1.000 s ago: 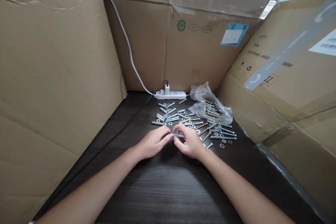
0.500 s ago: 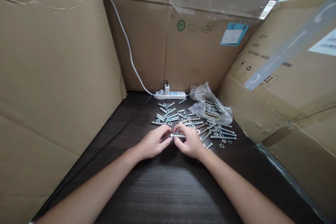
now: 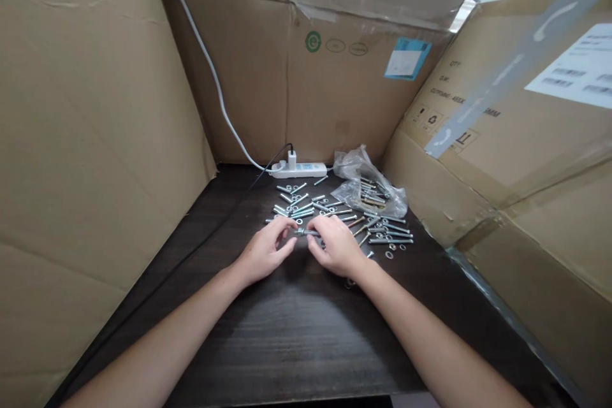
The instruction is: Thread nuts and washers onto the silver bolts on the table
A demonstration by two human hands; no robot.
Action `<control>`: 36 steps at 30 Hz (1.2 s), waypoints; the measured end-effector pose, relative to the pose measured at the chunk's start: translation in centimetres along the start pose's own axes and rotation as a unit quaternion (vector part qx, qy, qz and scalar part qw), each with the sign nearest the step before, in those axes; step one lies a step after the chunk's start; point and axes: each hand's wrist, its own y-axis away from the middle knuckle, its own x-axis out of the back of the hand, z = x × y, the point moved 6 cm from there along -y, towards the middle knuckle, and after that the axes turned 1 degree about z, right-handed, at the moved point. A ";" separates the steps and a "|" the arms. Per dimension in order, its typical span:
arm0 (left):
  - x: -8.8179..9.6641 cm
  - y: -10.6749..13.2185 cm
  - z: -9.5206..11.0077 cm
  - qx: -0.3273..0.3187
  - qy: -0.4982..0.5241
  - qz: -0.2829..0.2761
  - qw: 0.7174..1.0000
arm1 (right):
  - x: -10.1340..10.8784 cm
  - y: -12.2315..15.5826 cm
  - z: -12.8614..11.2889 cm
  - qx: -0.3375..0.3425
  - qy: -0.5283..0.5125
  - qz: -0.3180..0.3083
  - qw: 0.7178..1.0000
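Note:
Both my hands meet over a dark wooden table [image 3: 296, 331]. My left hand [image 3: 262, 254] pinches the left end of a silver bolt [image 3: 302, 233]. My right hand [image 3: 336, 247] grips the same bolt from the right, fingers curled round its shaft. Whether a nut or washer sits on the bolt is too small to tell. Just beyond my fingers lies a scatter of loose bolts, nuts and washers [image 3: 335, 213].
A clear plastic bag [image 3: 366, 188] with more bolts lies at the back right. A white power strip [image 3: 299, 169] with a white cable and a black cable sits against the back box. Large cardboard boxes [image 3: 86, 140] wall in the table on three sides.
My hands have kept their hold on the bolt and drifted slightly left and away. The camera has shifted, so the whole scene sits lower and further left.

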 end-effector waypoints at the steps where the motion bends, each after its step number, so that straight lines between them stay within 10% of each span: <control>1: 0.2 -0.1 -0.4 0.008 -0.001 0.011 1.000 | 0.5 -0.1 0.8 -0.004 0.011 0.012 1.000; 10: 2.9 -1.0 -3.9 0.066 -0.120 0.072 0.988 | 5.5 1.4 19.5 -0.284 0.180 0.068 0.940; 16: 3.3 -1.2 -5.2 0.080 -0.178 0.064 0.979 | 4.6 1.6 23.6 -0.315 0.200 0.040 0.927; 28: 2.7 -1.1 -5.7 0.079 -0.228 0.037 0.970 | 5.1 0.9 21.8 -0.304 0.210 0.045 0.928; 36: 2.4 -0.9 -5.5 0.063 -0.243 0.020 0.968 | -0.3 -2.8 7.5 -0.072 0.082 -0.027 0.994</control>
